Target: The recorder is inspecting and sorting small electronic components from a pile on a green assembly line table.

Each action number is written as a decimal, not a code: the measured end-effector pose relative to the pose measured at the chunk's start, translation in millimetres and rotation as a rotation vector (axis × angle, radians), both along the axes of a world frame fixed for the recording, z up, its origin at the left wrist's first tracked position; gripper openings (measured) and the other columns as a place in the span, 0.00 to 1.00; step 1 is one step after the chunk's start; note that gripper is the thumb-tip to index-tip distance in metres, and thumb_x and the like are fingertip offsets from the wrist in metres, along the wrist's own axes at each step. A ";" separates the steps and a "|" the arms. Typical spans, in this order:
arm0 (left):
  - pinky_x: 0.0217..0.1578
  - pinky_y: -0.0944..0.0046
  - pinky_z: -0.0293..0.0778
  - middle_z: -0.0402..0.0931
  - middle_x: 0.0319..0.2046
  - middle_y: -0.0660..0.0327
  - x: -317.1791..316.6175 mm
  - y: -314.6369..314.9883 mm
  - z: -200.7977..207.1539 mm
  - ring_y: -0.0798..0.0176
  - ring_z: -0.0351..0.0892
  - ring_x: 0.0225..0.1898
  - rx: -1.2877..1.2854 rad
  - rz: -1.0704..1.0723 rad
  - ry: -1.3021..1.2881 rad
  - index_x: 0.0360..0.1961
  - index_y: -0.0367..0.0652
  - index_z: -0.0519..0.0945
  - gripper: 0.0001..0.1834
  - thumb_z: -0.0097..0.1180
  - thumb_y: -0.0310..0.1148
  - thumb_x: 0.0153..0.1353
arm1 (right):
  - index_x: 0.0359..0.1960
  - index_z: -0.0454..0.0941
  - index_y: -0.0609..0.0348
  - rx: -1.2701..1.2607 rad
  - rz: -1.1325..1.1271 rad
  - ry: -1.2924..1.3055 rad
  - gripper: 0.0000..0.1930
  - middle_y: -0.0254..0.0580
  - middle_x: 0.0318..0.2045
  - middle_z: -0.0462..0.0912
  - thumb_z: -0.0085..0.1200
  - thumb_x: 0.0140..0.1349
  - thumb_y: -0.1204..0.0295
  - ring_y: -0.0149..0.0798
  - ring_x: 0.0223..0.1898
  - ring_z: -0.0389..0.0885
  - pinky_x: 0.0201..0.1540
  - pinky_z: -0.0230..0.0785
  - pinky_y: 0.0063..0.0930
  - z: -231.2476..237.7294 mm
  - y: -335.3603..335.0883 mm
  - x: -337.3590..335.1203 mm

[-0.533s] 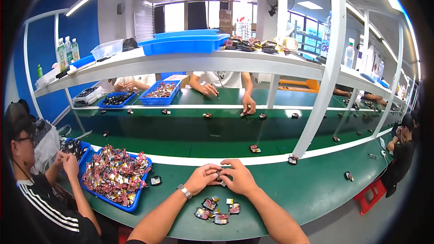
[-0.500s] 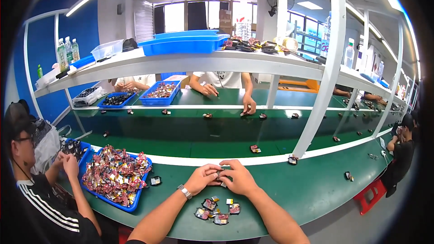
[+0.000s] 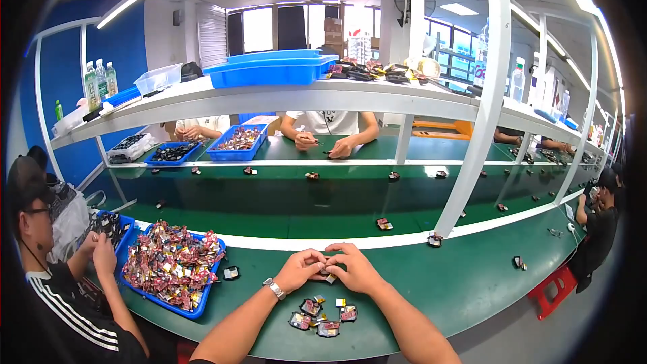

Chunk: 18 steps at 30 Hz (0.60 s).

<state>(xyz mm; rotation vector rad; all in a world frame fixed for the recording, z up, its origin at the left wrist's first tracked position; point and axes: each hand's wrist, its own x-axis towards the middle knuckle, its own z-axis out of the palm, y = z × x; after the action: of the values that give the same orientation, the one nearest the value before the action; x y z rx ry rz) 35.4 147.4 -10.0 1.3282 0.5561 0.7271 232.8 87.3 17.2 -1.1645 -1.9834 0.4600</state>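
My left hand (image 3: 300,271), with a watch (image 3: 274,288) on its wrist, and my right hand (image 3: 352,269) meet over the green bench (image 3: 418,283). Between their fingertips is a small electronic part with a silvery edge (image 3: 329,278), mostly covered by the fingers. Both hands are closed on it. Just below them lie several small black-rimmed circuit boards (image 3: 328,328) with red and silver faces and yellow tabs. To the left, one more black-rimmed piece (image 3: 231,272) lies beside a blue tray (image 3: 185,313) heaped with red-and-silver circuit boards (image 3: 168,263).
A dark green conveyor (image 3: 317,219) carries scattered parts past the bench. A white slanted post (image 3: 468,155) rises at its near edge, below a white shelf (image 3: 283,100). On the left sits a co-worker (image 3: 74,296); another person's hands (image 3: 340,146) work across the conveyor.
My hands stay together, with the fingers shifting slightly around the part. Across the conveyor, the other person's hands have drawn back from the belt with a dark piece.
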 end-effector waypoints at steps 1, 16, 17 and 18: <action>0.45 0.63 0.83 0.77 0.44 0.58 -0.2 0.5 0.0 0.65 0.80 0.46 0.000 -0.001 0.029 0.44 0.37 0.73 0.06 0.50 0.24 0.67 | 0.37 0.83 0.56 -0.001 0.007 0.012 0.07 0.40 0.54 0.74 0.59 0.59 0.69 0.46 0.60 0.67 0.62 0.61 0.38 -0.6 0.1 0.1; 0.50 0.59 0.80 0.76 0.49 0.55 0.3 -0.2 -1.9 0.60 0.79 0.49 -0.127 0.036 -0.098 0.50 0.39 0.70 0.11 0.46 0.22 0.68 | 0.35 0.84 0.55 0.174 -0.172 -0.033 0.07 0.38 0.49 0.77 0.62 0.55 0.71 0.43 0.53 0.74 0.53 0.71 0.34 -8.5 -2.5 -12.5; 0.50 0.59 0.80 0.76 0.49 0.55 0.1 0.4 -2.5 0.60 0.79 0.49 -0.127 0.034 -0.096 0.50 0.39 0.70 0.11 0.46 0.22 0.68 | 0.35 0.84 0.55 0.173 -0.174 -0.031 0.07 0.38 0.49 0.77 0.62 0.55 0.71 0.43 0.53 0.74 0.53 0.71 0.34 -9.3 -2.0 -13.5; 0.50 0.59 0.80 0.76 0.49 0.55 -0.1 1.0 -3.4 0.60 0.79 0.49 -0.121 0.048 -0.100 0.50 0.39 0.70 0.11 0.46 0.22 0.68 | 0.35 0.84 0.55 0.185 -0.168 -0.003 0.06 0.38 0.49 0.77 0.62 0.54 0.72 0.43 0.53 0.74 0.53 0.71 0.34 -10.6 -1.2 -14.7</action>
<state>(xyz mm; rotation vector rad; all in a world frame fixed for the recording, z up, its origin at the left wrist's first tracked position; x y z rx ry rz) 35.3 148.5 -13.4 1.1634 0.5445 0.7824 218.1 86.1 6.6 -1.2018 -1.8676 0.1844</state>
